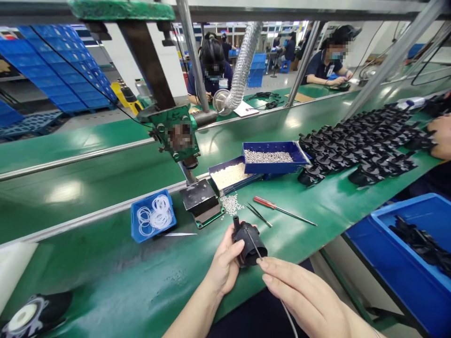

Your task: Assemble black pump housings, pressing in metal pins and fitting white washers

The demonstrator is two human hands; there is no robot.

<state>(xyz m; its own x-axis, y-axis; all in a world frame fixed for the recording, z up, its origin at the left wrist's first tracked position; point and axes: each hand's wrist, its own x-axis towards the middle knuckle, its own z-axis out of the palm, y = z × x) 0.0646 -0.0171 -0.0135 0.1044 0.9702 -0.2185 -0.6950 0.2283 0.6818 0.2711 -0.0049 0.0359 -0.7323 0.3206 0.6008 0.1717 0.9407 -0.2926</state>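
My left hand (225,263) is wrapped around a black plastic housing (251,239) with a short spout on top and its round open end tilted toward me. The fingers of my right hand (299,286) are pinched on a thin grey rod (254,242) that lies across the front of the housing, its tip near the upper part. Below that hand a thin grey strand (289,319) shows; I cannot tell whether it belongs to the rod. Just beyond the housing lie black tweezers (260,215), a red-handled screwdriver (285,210) and a scatter of small white rings (230,205).
A green press (178,136) stands ahead, its black base (200,197) beside two blue bins of small parts (269,167). A blue tray (133,220) holds white rings. Rows of black housings (352,145) fill the right, near another person's hand (442,136) and a blue crate (387,213).
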